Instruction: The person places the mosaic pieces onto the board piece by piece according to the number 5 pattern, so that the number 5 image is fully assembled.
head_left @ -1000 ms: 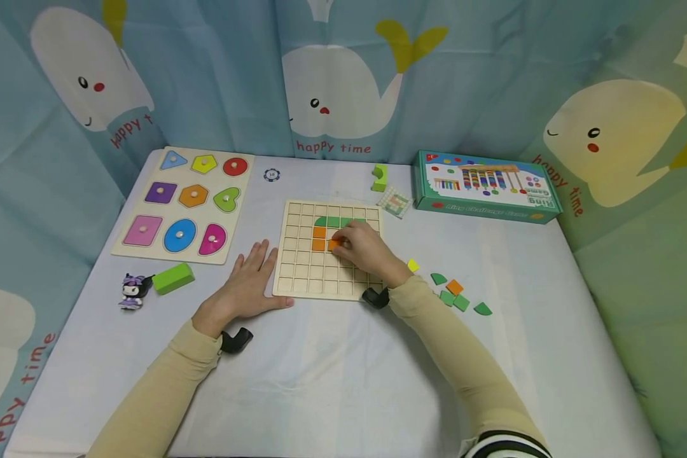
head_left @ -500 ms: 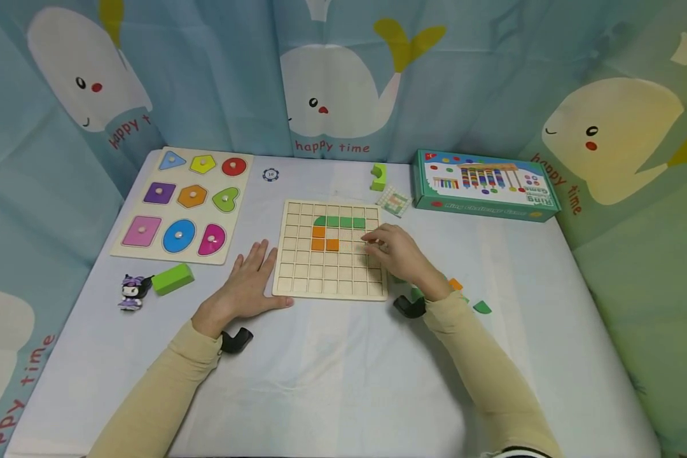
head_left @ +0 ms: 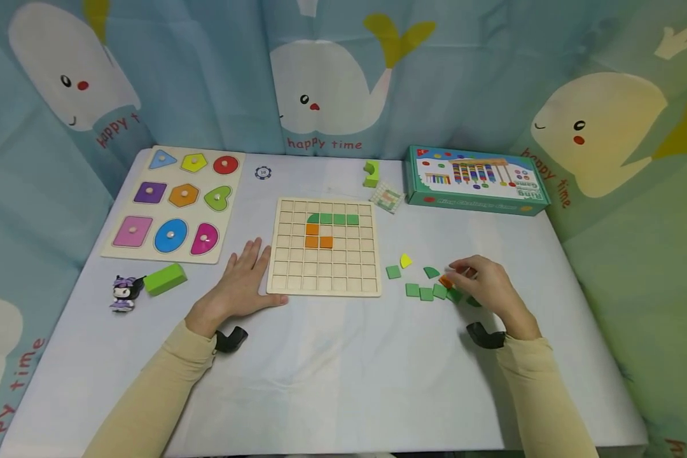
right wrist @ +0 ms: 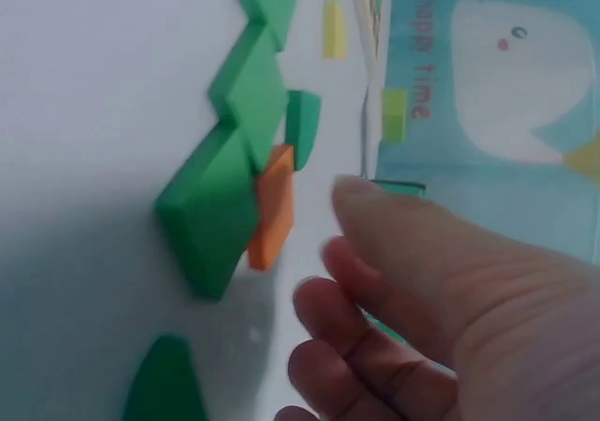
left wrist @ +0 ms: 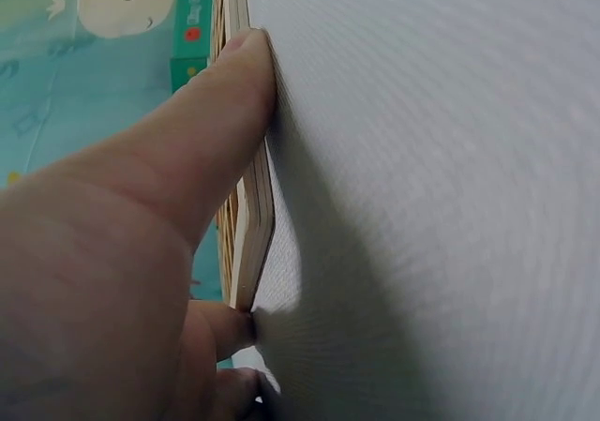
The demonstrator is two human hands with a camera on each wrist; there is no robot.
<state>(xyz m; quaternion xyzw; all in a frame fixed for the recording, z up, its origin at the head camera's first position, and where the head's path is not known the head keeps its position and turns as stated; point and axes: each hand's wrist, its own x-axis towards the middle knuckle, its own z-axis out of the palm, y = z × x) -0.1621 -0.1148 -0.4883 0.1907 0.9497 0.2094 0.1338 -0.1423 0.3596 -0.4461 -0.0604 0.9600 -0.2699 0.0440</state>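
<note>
A wooden grid board (head_left: 326, 280) carries a row of green tiles (head_left: 339, 219) and three orange squares, one of them an orange tile (head_left: 326, 242) set inward. My left hand (head_left: 237, 283) rests spread at the board's near left corner; in the left wrist view its thumb (left wrist: 246, 60) lies along the board's edge. My right hand (head_left: 486, 286) hovers low over the loose tiles. Its thumb and bent fingers stand apart beside a loose orange square (right wrist: 273, 210), with nothing between them. Green squares (right wrist: 211, 210) and a green quarter-round (right wrist: 302, 128) lie around that orange square.
A yellow quarter-round (head_left: 406, 261) lies right of the board. Behind stand a small pattern card (head_left: 387, 197), a green arch block (head_left: 371, 173) and a game box (head_left: 475, 184). At left are a shape puzzle (head_left: 166, 251), a green block (head_left: 166, 280) and a figurine (head_left: 125, 294).
My right hand has let go of the orange square on the board, then moved right to the loose tiles. The left hand has stayed at the board's corner. The head view has shifted slightly.
</note>
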